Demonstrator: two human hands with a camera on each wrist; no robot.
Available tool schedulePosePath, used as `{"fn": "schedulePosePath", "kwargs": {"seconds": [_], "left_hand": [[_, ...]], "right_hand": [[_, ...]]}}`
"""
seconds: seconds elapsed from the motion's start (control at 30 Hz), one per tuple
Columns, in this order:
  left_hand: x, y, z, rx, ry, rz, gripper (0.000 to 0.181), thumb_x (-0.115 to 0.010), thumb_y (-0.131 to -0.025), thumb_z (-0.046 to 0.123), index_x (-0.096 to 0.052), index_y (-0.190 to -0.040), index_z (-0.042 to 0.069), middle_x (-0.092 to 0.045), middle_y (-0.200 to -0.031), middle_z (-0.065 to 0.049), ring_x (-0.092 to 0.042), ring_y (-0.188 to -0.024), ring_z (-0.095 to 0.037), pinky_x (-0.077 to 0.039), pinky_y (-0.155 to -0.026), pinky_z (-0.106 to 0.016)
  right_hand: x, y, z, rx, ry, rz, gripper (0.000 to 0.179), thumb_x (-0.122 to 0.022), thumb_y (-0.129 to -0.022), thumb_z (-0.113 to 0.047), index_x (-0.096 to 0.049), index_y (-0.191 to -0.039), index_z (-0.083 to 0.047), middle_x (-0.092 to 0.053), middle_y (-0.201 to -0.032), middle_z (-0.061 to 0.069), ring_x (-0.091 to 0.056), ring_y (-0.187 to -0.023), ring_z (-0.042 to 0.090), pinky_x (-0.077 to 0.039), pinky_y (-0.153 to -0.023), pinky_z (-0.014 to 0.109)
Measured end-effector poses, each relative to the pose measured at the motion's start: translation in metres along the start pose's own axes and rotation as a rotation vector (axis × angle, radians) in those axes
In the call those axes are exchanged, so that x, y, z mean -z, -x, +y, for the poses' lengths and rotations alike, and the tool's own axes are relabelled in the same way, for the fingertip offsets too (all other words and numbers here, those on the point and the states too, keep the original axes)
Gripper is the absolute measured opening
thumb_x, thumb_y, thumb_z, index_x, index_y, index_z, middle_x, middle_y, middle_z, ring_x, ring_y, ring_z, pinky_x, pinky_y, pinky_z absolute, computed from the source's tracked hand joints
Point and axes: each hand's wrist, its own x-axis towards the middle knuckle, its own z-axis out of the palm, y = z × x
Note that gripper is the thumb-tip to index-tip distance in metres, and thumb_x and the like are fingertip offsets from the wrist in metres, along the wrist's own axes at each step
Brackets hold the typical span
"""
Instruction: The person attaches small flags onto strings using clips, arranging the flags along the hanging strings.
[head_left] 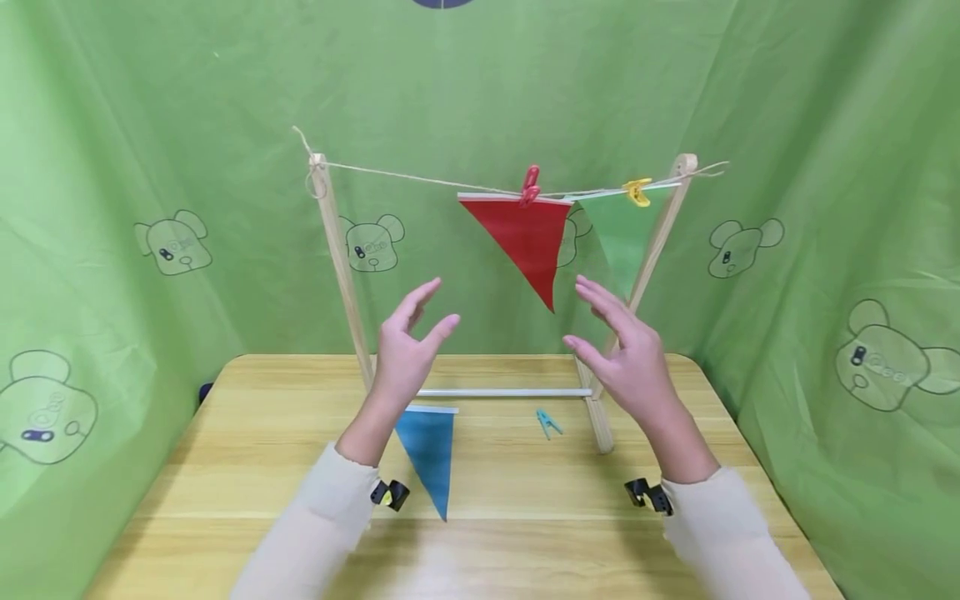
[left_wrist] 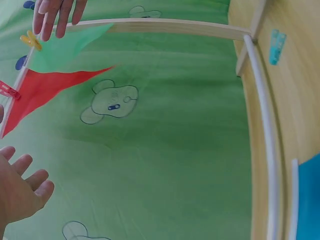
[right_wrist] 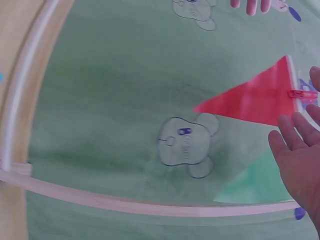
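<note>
Both hands are raised in front of the string, apart from each other and holding nothing. My left hand point(head_left: 405, 350) has its fingers and thumb spread, above the blue triangular flag point(head_left: 431, 458) that lies on the table. My right hand point(head_left: 626, 358) is likewise spread, below the green flag point(head_left: 618, 229). A red triangular flag point(head_left: 525, 237) hangs from the string point(head_left: 420, 177) by a red clothespin point(head_left: 530, 185). The green flag hangs beside it under a yellow clip point(head_left: 638, 192). A light-blue clothespin point(head_left: 548, 423) lies on the table, left of my right forearm.
Two wooden posts, the left post point(head_left: 341, 258) and the right post point(head_left: 660, 229), carry the string. A white bar point(head_left: 502, 392) runs low between them. Green curtains point(head_left: 480, 92) with bear-face prints surround the wooden table point(head_left: 517, 492) at the back and sides.
</note>
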Motion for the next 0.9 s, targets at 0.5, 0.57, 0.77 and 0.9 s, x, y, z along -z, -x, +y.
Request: {"fn": "schedulePosePath", "kwargs": {"seconds": [0.5,0.57,0.77,0.9], "left_hand": [[0.011,0.027,-0.038,-0.035,-0.233,-0.057,0.053,-0.073,-0.097,0.031,-0.059,-0.146,0.018,-0.055,-0.153,-0.006,-0.047,-0.146,-0.028,-0.037,-0.121,-0.051],[0.013,0.032,-0.045,-0.041,-0.286,-0.084,0.054,-0.072,-0.098,0.031,-0.056,-0.148,0.017,-0.053,-0.155,-0.007,-0.044,-0.148,-0.031,-0.036,-0.12,-0.055],[0.018,0.045,-0.061,-0.049,-0.448,-0.191,0.064,-0.07,-0.099,0.036,-0.046,-0.154,0.014,-0.041,-0.162,-0.01,-0.04,-0.149,-0.036,-0.035,-0.118,-0.062],[0.02,0.053,-0.071,-0.031,-0.529,-0.251,0.069,-0.069,-0.098,0.041,-0.043,-0.156,0.014,-0.036,-0.165,-0.011,-0.038,-0.15,-0.037,-0.037,-0.116,-0.064]], "right_hand": [[-0.032,0.05,0.032,-0.167,-0.045,-0.029,0.069,-0.081,-0.089,-0.008,-0.052,-0.151,-0.016,-0.051,-0.156,0.008,-0.05,-0.142,0.031,-0.033,-0.113,0.01],[-0.036,0.055,0.036,-0.19,-0.059,-0.04,0.068,-0.081,-0.089,-0.008,-0.052,-0.15,-0.012,-0.051,-0.155,0.011,-0.051,-0.14,0.034,-0.034,-0.112,0.009],[-0.05,0.072,0.05,-0.298,-0.079,-0.092,0.065,-0.08,-0.09,-0.012,-0.051,-0.148,-0.004,-0.05,-0.15,0.016,-0.053,-0.134,0.035,-0.048,-0.112,0.034],[-0.06,0.083,0.06,-0.352,-0.084,-0.131,0.067,-0.08,-0.09,-0.012,-0.048,-0.149,-0.003,-0.047,-0.15,0.018,-0.052,-0.131,0.039,-0.047,-0.11,0.056]]}}
